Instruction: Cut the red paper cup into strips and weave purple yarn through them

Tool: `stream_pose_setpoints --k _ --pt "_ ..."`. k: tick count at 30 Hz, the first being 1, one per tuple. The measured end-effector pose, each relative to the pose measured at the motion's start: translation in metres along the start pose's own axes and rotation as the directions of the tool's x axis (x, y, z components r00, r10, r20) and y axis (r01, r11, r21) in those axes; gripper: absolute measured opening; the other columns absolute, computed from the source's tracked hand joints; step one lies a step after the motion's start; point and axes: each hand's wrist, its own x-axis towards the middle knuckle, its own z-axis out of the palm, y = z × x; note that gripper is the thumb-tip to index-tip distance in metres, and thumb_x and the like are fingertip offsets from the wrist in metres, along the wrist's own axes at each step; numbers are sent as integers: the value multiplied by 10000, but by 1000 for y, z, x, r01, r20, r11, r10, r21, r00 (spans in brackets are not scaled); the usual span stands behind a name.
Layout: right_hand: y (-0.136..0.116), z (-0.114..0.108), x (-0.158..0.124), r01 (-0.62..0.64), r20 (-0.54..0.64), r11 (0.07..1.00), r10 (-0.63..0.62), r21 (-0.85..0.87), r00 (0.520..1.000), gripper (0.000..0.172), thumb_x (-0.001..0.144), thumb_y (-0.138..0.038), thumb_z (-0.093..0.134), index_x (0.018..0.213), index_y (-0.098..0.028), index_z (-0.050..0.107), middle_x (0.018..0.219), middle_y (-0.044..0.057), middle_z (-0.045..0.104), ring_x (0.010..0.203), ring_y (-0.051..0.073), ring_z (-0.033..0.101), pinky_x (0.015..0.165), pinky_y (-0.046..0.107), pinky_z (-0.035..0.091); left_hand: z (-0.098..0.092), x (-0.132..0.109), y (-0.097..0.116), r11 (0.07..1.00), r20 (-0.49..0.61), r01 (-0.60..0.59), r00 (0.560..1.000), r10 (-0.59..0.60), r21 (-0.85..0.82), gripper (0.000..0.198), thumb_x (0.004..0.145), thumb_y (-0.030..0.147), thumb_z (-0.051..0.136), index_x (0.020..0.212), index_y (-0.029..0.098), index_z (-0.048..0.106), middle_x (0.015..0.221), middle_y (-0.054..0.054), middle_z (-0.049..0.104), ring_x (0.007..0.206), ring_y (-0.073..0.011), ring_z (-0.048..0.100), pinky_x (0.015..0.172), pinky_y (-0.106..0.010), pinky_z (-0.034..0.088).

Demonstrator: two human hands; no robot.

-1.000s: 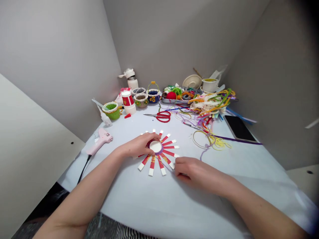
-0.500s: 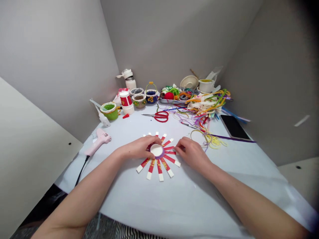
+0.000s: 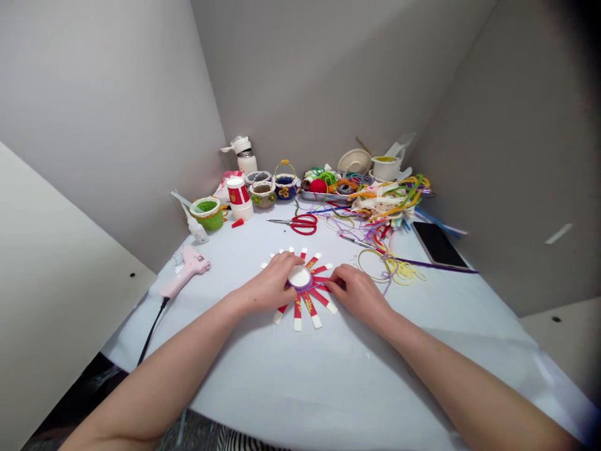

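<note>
A paper cup (image 3: 308,303), cut into strips, lies splayed flat on the table like a sun. Its strips are red with gold patterns and white ends, around a round white base. Purple yarn (image 3: 302,288) circles the base. My left hand (image 3: 275,282) grips the cup at the base's left side, thumb and fingers around the rim, hiding some strips. To the right, my right hand (image 3: 354,289) is closed in a pinch on the purple yarn, just over the right-hand strips.
Red-handled scissors (image 3: 304,224) lie beyond the cup. A pink glue gun (image 3: 188,270) is on the left, near a green basket (image 3: 209,214). Several small baskets, a tray of yarn (image 3: 323,195) and tangled cords (image 3: 389,200) line the back. A phone (image 3: 439,243) lies right.
My left hand and the cup have shifted slightly right, and the strips appear turned a little. My right hand stays beside them, still pinching the yarn.
</note>
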Motion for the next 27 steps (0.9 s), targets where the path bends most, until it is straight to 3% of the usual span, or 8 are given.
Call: stream_pose_setpoints --k 5,10,16,22,27 --pt "-2 -1 0 -10 -2 1000 10 -10 1000 161 894 -234 572 737 -202 587 805 24 623 733 167 567 684 279 396 15 1 6 995 -80 95 992 -94 15 570 722 183 665 1264 205 491 1230 -116 540 1188 -329 496 1026 -493 430" --pt "-3 -2 0 -23 5 1000 23 -1 1000 157 893 -246 588 744 -198 589 810 22 624 743 169 571 696 284 398 22 4 4 981 -129 194 974 -189 27 567 784 297 709 1290 173 485 1199 -133 550 1159 -328 512 1010 -490 442" --pt "3 -13 0 -14 52 998 11 54 999 123 887 -244 592 782 -197 633 831 29 642 763 175 592 710 290 422 16 3 -1 980 -84 195 977 -197 -28 611 792 293 726 1334 190 463 1271 -138 574 1196 -318 539 1025 -485 456" --pt "4 -29 -4 111 89 987 -121 113 989 132 887 -179 549 837 -203 669 862 35 652 762 163 601 698 273 437 6 1 -13 994 -7 83 996 -84 -73 656 793 261 714 1389 220 441 1426 -128 516 1292 -316 507 1082 -467 430" --pt "-8 -39 -15 218 212 966 -243 136 947 159 879 -126 548 839 -209 677 861 21 663 758 150 600 692 247 428 -2 2 -21 990 81 98 993 -90 -104 642 762 252 745 1351 217 492 1323 -111 584 1203 -307 566 1024 -447 467"
